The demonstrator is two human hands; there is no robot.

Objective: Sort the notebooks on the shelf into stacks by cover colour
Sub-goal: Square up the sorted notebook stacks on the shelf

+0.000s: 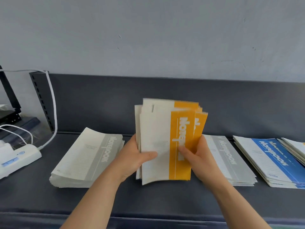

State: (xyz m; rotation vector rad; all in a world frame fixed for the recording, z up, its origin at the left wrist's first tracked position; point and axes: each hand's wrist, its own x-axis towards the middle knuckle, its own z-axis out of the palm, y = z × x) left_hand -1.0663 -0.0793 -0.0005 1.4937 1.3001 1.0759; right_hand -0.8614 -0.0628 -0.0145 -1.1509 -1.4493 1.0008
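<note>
A bundle of orange-banded notebooks (170,138) is being held upright over the middle of the dark grey shelf (148,199), its covers fanning slightly at the top; whether its lower edge is touching the shelf cannot be told. The bundle is being gripped from both sides: the left hand (137,157) is clamping the cream left edge, thumb laid across the front cover, and the right hand (199,156) is closing round the orange right edge, thumb pressed on the printed band. A grey-banded stack (85,159) is lying flat just to the left, and a second grey-banded stack (234,162) is lying to the right, partly hidden behind the right hand. Further right, a blue-banded stack (270,164) is lying beside it, with another pile (295,146) cut off at the edge. At the far left, a white power strip (19,157) is resting, its cable (53,103) running upward.
</note>
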